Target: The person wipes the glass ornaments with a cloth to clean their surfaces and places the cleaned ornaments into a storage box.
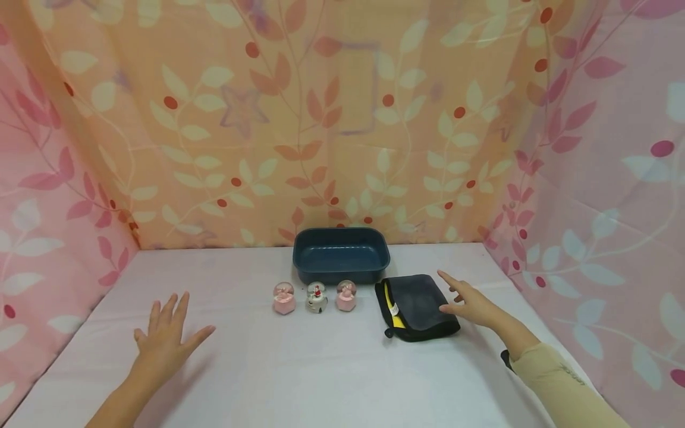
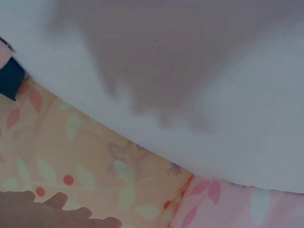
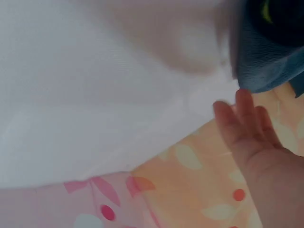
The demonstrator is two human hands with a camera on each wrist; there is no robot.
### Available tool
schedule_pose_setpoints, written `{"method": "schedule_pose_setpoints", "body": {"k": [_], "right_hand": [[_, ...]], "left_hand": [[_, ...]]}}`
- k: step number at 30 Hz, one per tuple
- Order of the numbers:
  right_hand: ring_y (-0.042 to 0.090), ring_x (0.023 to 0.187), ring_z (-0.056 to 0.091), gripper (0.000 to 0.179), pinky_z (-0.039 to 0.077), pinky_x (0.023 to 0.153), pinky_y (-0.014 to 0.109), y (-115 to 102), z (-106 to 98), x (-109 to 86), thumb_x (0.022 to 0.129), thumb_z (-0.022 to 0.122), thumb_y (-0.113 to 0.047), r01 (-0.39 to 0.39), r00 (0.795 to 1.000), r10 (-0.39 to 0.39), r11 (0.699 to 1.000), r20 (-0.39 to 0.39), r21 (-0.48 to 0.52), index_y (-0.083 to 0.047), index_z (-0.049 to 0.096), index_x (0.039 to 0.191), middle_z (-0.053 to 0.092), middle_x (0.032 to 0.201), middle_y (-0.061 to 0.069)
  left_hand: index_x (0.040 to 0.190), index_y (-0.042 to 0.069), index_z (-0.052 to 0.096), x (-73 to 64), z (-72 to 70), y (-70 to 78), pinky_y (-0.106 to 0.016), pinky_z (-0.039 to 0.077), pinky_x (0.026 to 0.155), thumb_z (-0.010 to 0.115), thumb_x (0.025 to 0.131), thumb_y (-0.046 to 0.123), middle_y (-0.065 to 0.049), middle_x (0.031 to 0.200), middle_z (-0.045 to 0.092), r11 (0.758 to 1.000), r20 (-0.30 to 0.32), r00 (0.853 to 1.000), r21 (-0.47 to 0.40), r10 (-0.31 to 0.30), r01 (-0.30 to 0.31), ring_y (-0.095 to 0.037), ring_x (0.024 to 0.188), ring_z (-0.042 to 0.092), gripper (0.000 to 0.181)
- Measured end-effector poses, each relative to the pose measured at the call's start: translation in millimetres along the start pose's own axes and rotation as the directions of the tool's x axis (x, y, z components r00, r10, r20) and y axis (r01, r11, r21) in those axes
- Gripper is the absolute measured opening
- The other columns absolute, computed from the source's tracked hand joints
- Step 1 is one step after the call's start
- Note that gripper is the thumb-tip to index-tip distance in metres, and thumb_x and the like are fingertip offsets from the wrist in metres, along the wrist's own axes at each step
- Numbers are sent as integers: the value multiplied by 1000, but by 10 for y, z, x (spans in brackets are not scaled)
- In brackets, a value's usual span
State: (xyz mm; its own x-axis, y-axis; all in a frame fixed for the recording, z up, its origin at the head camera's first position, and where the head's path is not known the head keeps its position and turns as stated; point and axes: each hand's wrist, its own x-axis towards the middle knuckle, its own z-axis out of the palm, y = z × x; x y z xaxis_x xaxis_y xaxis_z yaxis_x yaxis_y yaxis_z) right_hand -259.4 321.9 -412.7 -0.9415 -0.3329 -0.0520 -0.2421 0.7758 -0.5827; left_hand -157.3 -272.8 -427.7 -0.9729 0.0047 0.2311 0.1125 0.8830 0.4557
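My left hand (image 1: 163, 339) is held over the left part of the white table, fingers spread, with nothing in it. Only its fingers show low in the left wrist view. At the right, my right hand (image 1: 471, 304) reaches over the edge of a dark grey pouch (image 1: 420, 300), fingers extended and holding nothing. The pouch has black trim, an open side with a yellow lining and a small white tag. In the right wrist view, the fingertips come right up near the pouch (image 3: 266, 66). Three small snow globes stand in a row: pink (image 1: 284, 299), white (image 1: 317, 298) and pink (image 1: 346, 296).
A dark blue rectangular dish (image 1: 342, 276) stands behind the snow globes, close to the back curtain (image 1: 299, 148). Pink leaf-patterned cloth walls (image 1: 605, 196) enclose the table (image 1: 299, 380) on both sides.
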Motion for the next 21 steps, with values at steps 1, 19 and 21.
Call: {"method": "schedule_pose_setpoints", "body": {"k": [1,19,21], "right_hand": [[42,102,57,84,52,82,52,36,-3,24,89,71,-24,-1,1000,0,1000,24,26,-7,19,154,43,123,32],[34,96,52,85,44,65,36,389,40,360,84,75,-14,-255,943,166,918,287,305,-15,25,154,24,145,38],[42,114,46,86,49,73,41,387,53,413,83,76,-15,-272,937,193,925,290,264,-16,27,153,22,147,38]], "left_hand": [[150,-5,15,3,2,11,-87,7,82,57,94,51,-39,147,16,1000,4,1000,-14,-4,4,-59,136,0,90],[142,-15,28,79,197,197,-72,23,97,66,93,29,-40,140,29,967,36,998,-251,51,-41,-58,129,23,75],[141,-15,30,89,207,198,-71,24,98,66,93,28,-39,140,30,965,32,998,-258,55,-45,-57,128,25,74]]}}
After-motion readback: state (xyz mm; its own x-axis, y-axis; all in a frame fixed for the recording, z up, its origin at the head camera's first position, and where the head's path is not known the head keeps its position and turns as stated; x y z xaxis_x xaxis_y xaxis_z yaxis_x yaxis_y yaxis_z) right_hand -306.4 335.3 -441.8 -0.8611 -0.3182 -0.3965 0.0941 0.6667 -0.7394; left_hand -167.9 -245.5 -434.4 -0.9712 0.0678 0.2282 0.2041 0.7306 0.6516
